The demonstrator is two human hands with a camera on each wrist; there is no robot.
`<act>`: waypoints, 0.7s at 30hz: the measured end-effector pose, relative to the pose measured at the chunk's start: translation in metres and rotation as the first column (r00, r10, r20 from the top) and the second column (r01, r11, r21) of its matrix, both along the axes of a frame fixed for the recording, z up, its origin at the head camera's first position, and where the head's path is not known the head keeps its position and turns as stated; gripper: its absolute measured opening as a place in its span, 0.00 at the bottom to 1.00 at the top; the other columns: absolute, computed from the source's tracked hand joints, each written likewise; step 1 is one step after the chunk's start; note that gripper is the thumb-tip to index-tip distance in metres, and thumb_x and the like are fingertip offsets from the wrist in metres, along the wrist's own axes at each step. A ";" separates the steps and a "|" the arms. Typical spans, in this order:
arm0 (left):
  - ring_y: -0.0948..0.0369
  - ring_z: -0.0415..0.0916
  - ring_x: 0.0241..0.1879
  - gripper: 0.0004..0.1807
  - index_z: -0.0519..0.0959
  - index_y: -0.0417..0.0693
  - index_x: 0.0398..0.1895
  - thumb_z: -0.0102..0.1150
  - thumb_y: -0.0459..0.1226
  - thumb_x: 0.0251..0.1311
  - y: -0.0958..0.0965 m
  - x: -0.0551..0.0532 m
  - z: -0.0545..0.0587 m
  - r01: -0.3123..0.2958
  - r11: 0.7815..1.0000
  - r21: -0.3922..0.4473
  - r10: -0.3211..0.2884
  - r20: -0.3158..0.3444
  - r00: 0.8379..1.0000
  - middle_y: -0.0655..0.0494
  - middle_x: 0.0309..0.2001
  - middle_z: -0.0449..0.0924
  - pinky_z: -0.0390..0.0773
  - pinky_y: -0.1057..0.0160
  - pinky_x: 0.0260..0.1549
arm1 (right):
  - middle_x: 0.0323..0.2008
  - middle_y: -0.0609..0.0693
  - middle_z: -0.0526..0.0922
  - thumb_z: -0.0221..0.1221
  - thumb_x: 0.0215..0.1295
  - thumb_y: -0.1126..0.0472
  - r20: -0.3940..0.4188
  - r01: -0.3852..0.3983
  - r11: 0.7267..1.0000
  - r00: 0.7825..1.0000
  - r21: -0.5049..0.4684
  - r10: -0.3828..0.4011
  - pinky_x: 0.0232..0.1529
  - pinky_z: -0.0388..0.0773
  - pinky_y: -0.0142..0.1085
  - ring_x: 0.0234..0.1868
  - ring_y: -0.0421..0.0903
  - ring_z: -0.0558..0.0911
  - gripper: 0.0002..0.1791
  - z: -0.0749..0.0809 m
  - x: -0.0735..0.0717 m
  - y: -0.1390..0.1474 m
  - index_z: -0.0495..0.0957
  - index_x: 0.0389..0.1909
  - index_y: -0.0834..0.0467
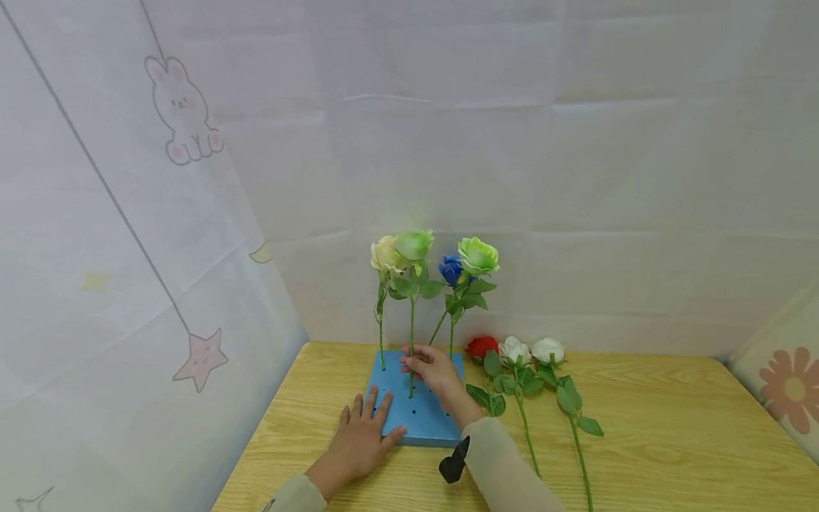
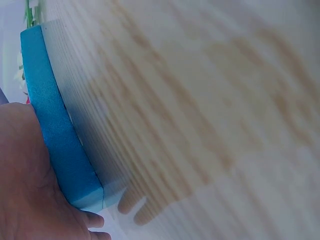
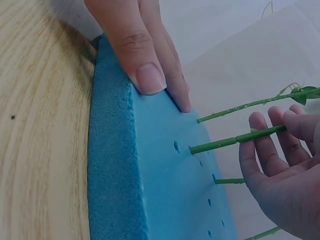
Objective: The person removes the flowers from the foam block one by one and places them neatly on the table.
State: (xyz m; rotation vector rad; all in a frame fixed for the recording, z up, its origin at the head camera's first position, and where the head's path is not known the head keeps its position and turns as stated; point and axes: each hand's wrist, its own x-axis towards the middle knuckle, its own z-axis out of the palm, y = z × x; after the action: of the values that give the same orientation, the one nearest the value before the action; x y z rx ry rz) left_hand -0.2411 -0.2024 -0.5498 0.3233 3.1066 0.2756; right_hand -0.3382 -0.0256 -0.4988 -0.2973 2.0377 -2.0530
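Observation:
A blue foam board [image 1: 422, 427] dotted with small holes lies on the table. My right hand [image 1: 438, 373] pinches the stem of a light green rose [image 1: 414, 245] between thumb and fingers. In the right wrist view the lower end of that stem [image 3: 215, 145] stands in a hole of the board. With fingers spread, my left hand [image 1: 365, 434] rests on the board's left front part; its thumb [image 3: 150, 79] lies on the top face. A cream rose [image 1: 387, 254], a blue rose [image 1: 451, 270] and another green rose [image 1: 478, 256] stand upright towards the back of the board.
To the right of the board, a red rose [image 1: 482, 346] and two white roses, one nearer [image 1: 514, 351] and one further right [image 1: 548, 350], lie on the wooden table [image 1: 665, 434]. Light cloth [image 1: 640, 284] hangs behind the table and along its left side.

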 end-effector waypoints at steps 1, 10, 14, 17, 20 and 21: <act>0.36 0.44 0.69 0.43 0.47 0.58 0.74 0.28 0.68 0.62 0.000 0.000 0.000 0.002 1.000 -0.001 -0.002 -0.003 1.000 0.45 0.74 0.40 0.49 0.31 0.59 | 0.44 0.49 0.83 0.57 0.66 0.58 -0.002 0.001 1.000 1.000 -0.001 -0.001 0.49 0.76 0.43 0.43 0.45 0.83 0.12 0.001 0.000 0.000 0.80 0.48 0.49; 0.36 0.44 0.69 0.43 0.47 0.59 0.74 0.27 0.69 0.61 0.001 0.001 0.002 -0.004 1.000 -0.002 0.004 -0.004 1.000 0.45 0.74 0.41 0.50 0.31 0.59 | 0.44 0.50 0.83 0.57 0.65 0.57 -0.057 0.022 1.000 0.998 -0.001 -0.022 0.50 0.76 0.43 0.44 0.44 0.83 0.11 0.010 0.005 0.003 0.80 0.47 0.49; 0.37 0.44 0.69 0.43 0.47 0.60 0.74 0.25 0.70 0.60 0.000 0.000 0.000 -0.003 1.000 -0.003 0.003 -0.001 1.000 0.46 0.74 0.40 0.50 0.31 0.59 | 0.47 0.53 0.82 0.58 0.65 0.56 -0.069 0.024 1.000 0.997 -0.008 -0.025 0.50 0.76 0.44 0.44 0.44 0.83 0.11 0.016 0.006 0.003 0.80 0.47 0.48; 0.37 0.44 0.69 0.44 0.47 0.60 0.74 0.25 0.70 0.60 0.000 -0.001 -0.001 -0.004 1.000 -0.003 0.004 0.002 1.000 0.46 0.74 0.40 0.50 0.31 0.59 | 0.47 0.53 0.82 0.57 0.65 0.56 -0.081 0.023 1.000 0.996 -0.001 -0.023 0.50 0.76 0.45 0.44 0.44 0.83 0.11 0.021 0.007 0.004 0.80 0.48 0.46; 0.37 0.44 0.69 0.44 0.47 0.60 0.74 0.25 0.70 0.60 0.000 -0.001 0.001 -0.007 1.000 -0.003 0.007 0.009 1.000 0.46 0.74 0.39 0.49 0.32 0.59 | 0.46 0.52 0.83 0.57 0.66 0.57 -0.094 0.014 1.000 0.995 -0.002 -0.014 0.51 0.76 0.46 0.45 0.46 0.83 0.11 0.030 0.010 0.005 0.80 0.48 0.46; 0.37 0.44 0.69 0.43 0.47 0.60 0.74 0.25 0.70 0.60 0.000 -0.001 0.001 -0.006 1.000 -0.001 0.006 0.008 1.000 0.46 0.74 0.40 0.49 0.31 0.59 | 0.46 0.53 0.83 0.56 0.67 0.58 -0.104 0.007 1.000 0.995 -0.005 -0.008 0.51 0.76 0.46 0.45 0.47 0.83 0.12 0.035 0.013 0.005 0.79 0.49 0.48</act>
State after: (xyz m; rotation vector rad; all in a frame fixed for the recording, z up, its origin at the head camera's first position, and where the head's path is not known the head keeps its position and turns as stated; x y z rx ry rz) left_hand -0.2420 -0.2026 -0.5484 0.3120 3.1007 0.2743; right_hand -0.3253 -0.0202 -0.4635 -0.4058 2.0964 -2.0875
